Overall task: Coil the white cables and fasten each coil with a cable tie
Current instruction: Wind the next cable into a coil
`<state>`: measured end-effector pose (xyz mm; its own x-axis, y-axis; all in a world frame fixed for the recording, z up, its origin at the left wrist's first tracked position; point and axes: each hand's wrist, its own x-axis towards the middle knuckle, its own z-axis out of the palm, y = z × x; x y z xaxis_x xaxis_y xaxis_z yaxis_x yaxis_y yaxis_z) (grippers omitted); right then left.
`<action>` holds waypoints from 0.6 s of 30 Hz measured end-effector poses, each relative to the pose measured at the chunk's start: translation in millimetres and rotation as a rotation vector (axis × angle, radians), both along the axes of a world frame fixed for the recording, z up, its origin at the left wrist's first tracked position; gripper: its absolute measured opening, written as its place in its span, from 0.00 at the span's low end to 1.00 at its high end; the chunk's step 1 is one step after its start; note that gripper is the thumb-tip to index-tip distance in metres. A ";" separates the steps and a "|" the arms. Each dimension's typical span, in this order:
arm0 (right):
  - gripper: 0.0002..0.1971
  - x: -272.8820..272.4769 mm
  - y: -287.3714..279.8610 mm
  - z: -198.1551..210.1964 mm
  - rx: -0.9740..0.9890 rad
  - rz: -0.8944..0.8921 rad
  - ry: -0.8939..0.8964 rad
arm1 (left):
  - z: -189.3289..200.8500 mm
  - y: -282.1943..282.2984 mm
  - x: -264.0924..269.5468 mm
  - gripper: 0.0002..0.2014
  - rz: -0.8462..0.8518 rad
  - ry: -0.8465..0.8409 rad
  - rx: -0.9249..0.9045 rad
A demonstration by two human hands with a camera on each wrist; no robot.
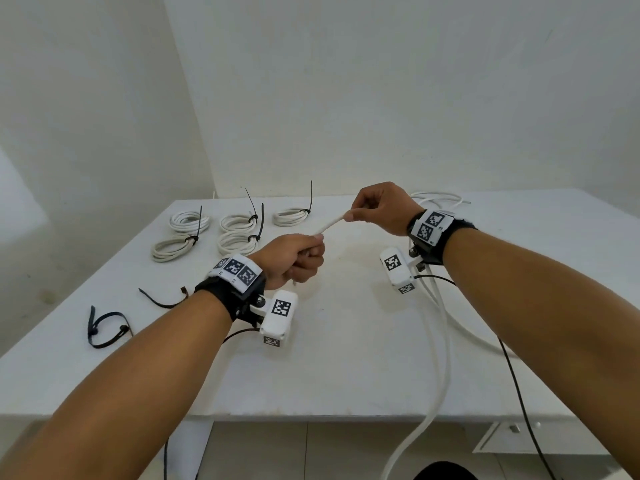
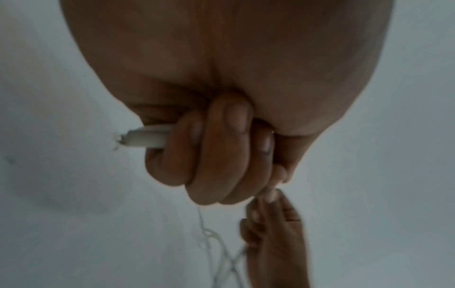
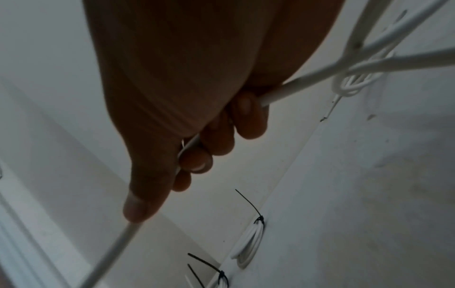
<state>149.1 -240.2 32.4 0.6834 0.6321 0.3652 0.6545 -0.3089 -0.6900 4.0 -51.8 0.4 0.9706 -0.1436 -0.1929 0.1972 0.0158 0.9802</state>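
A white cable (image 1: 331,222) stretches taut between my two hands above the white table (image 1: 346,358). My left hand (image 1: 300,258) grips it in a fist; its cut end (image 2: 145,138) sticks out past the curled fingers. My right hand (image 1: 372,211), higher and farther back, holds the cable (image 3: 302,85) in its curled fingers, with the thumb lying along it. The rest of the cable (image 1: 440,341) trails under the right wrist and hangs over the table's front edge. Several coils (image 1: 239,233) fastened with black ties lie at the back left.
Two loose black cable ties (image 1: 104,329) lie at the table's left front. More loose white cable (image 1: 440,199) lies at the back right. White walls close the back and left. A thin black wire (image 1: 519,393) runs from the right wrist camera.
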 end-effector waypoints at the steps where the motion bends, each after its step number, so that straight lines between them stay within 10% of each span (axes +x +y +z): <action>1: 0.16 1.6 -0.7 -2.4 0.020 -0.021 0.010 | 4.7 -2.8 -1.4 0.22 -0.034 -0.014 -0.082; 11: 0.24 -4.8 0.2 -35.0 -0.042 -0.023 0.131 | 59.8 -25.8 9.2 0.18 0.037 -0.381 -0.758; 18: 0.18 4.0 -20.9 -52.1 -0.227 -0.018 0.076 | 81.9 -5.7 26.5 0.19 0.376 -0.584 -0.832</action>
